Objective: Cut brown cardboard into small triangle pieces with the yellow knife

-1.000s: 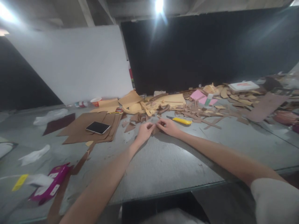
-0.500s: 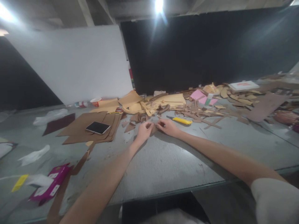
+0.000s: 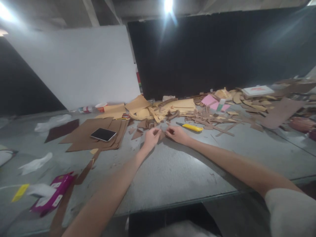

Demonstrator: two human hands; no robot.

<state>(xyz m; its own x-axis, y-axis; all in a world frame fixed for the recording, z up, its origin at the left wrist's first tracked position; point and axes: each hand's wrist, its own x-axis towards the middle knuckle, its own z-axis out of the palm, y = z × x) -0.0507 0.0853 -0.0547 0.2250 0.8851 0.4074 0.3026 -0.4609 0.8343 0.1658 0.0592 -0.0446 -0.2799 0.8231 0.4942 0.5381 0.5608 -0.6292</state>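
Together, the left hand (image 3: 151, 139) and right hand (image 3: 179, 135) pinch a small brown piece (image 3: 162, 136) well inside the bench (image 3: 160, 179) front edge.

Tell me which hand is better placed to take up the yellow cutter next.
Probably the right hand: the yellow cutter lies just beyond it. The left hand is farther away, on the other side of the small brown piece between them.

A white panel (image 3: 81, 65) stands at 10 o'clock, a dark panel (image 3: 19, 82) at 9 and a broad black panel (image 3: 222, 56) at 2. One bright lamp (image 3: 168, 6) glares at 12, high above the grey tabletop (image 3: 158, 177) at 6.
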